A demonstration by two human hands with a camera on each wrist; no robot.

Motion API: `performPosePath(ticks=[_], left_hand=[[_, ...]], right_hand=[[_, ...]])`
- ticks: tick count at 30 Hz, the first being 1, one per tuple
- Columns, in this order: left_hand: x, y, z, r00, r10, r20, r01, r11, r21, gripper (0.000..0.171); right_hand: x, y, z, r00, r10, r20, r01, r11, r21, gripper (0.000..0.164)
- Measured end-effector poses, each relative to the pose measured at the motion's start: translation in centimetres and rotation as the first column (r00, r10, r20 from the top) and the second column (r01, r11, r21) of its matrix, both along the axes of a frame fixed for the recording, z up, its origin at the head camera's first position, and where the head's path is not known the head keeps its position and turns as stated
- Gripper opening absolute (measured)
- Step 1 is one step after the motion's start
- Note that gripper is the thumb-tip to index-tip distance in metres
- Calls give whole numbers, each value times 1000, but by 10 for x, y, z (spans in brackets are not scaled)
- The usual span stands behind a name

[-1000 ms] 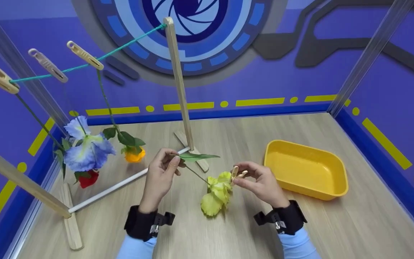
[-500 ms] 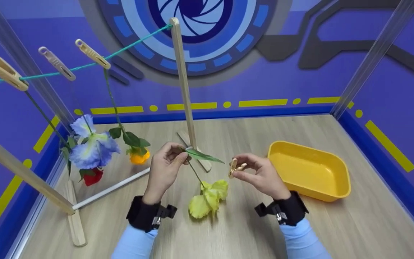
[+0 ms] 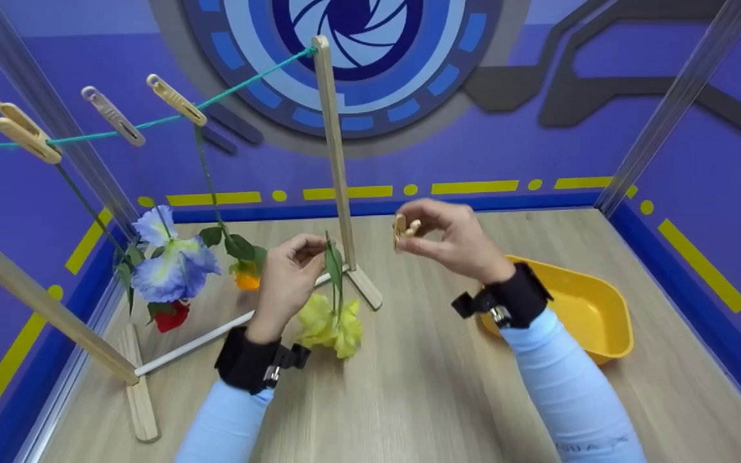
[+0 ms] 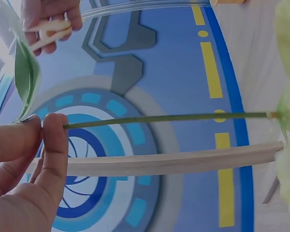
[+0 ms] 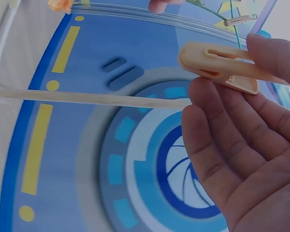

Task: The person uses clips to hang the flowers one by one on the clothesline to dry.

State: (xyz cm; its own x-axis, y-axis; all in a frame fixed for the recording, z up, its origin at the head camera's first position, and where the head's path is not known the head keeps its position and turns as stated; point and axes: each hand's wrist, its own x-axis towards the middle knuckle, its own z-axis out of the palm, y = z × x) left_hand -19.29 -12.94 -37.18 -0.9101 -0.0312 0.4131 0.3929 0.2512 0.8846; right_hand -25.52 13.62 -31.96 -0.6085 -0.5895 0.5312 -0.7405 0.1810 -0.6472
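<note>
My left hand (image 3: 290, 276) pinches the green stem (image 4: 169, 118) of a yellow artificial flower (image 3: 330, 326), whose bloom hangs head down close over the table. A long leaf (image 4: 26, 79) stands out beside the fingertips. Higher and to the right, my right hand (image 3: 451, 235) holds a beige clothespin (image 5: 217, 63) between thumb and fingers. On the teal cord (image 3: 251, 80) several clothespins are clipped. From them hang a blue flower (image 3: 177, 270), a red flower (image 3: 171, 316) and an orange flower (image 3: 246, 276), all blooms downward.
Wooden posts (image 3: 335, 148) on flat feet carry the cord, joined low down by a white rod (image 3: 197, 342). A yellow plastic tub (image 3: 592, 315) sits at the right, partly behind my right forearm. Printed blue panels (image 3: 473, 154) wall the back and sides.
My right hand has risen away from the table with the clothespin. My left hand has lifted the flower stem upright, and the bloom has swung left beneath it.
</note>
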Motion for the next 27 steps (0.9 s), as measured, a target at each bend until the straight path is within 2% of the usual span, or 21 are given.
performPosePath(ticks=[4, 9, 14, 21, 27], left_hand=[[-5, 0, 17, 999, 30, -43, -32, 998, -48, 13], [-14, 0, 36, 995, 33, -90, -41, 995, -90, 8], [-27, -2, 52, 986, 81, -143, -101, 986, -136, 6], [-41, -9, 68, 980, 130, -150, -154, 975, -162, 9], [-49, -15, 80, 967, 187, -175, -218, 960, -174, 11]], right_hand=[[-11, -12, 27, 1000, 11, -26, -10, 1000, 25, 26], [-22, -27, 56, 999, -6, -33, 8, 997, 71, 26], [-32, -41, 82, 999, -33, -24, 35, 995, 92, 26], [-41, -67, 117, 998, -61, -29, 64, 993, 103, 26], [-46, -91, 143, 990, -95, -105, 110, 984, 142, 23]])
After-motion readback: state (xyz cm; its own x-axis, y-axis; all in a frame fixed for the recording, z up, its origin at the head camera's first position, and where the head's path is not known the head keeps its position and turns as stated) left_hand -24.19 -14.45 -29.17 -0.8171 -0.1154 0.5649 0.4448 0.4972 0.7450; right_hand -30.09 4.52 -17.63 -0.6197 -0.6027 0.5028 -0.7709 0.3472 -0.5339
